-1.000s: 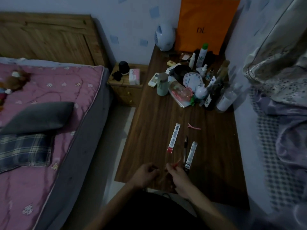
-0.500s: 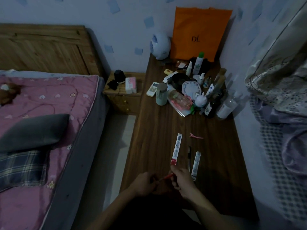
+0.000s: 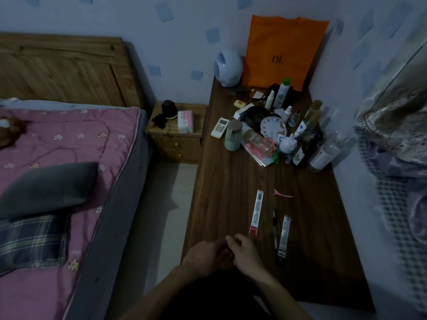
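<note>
The two hands have come together now. The left hand [image 3: 204, 257] and the right hand [image 3: 246, 252] touch, fingers curled in, over the near edge of the table [image 3: 231, 192]. The thin red stick that poked out between them before is hidden, so I cannot tell if they pinch it. The big pink bed [image 3: 69, 146] sits left of the brown table. An orange bag [image 3: 284, 47] leans on the wall behind bottles [image 3: 283, 93]. A long white packet [image 3: 257, 212] lies just beside the right hand, then a dark pen [image 3: 274, 224].
</note>
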`<state>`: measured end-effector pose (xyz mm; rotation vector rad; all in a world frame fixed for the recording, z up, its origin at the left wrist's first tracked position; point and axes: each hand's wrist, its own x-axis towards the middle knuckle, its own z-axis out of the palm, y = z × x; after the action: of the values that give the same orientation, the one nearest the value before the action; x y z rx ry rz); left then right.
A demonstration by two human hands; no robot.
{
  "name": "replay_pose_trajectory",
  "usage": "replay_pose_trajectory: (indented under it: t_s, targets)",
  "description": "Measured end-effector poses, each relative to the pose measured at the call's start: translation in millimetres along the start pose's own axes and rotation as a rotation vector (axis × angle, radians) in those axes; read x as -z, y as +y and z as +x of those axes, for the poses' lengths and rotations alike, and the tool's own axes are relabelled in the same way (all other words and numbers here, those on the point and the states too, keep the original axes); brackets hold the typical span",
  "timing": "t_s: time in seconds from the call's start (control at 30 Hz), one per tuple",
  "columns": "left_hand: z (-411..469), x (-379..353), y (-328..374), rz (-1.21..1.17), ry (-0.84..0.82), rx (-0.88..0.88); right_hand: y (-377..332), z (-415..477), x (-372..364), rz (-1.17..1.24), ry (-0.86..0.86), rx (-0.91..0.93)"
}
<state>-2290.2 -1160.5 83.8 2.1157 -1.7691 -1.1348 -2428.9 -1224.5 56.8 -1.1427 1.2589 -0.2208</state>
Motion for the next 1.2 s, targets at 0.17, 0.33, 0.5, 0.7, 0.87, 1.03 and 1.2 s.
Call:
replay_pose_trajectory:
  t_s: [0.17,0.33,0.5,0.7,0.87,1.03,1.2]
  targets:
    - [4,9,-9,0.029,0.013,-0.032,0,7,-10,-0.005,0.029,0.03]
    - [5,16,-21,-0.035,-0.09,-0.099,6,8,-17,-0.001,0.027,-0.022]
    - [7,22,-30,-0.138,-0.161,-0.159,1,0,-24,-0.01,0.046,-0.04]
    - [10,35,-21,-0.264,-0.339,-0.146,-8,-11,-22,0.025,0.06,-0.004]
    - [8,49,-40,-0.38,-0.417,0.006,-15,-24,14,0.06,0.206,0.002]
    - [-7,33,-74,-0.317,-0.229,0.064,-12,-16,56,-0.171,0.209,-0.038]
    - [4,16,-57,-0.259,-0.225,0.134,19,13,35,-0.397,0.119,-0.051]
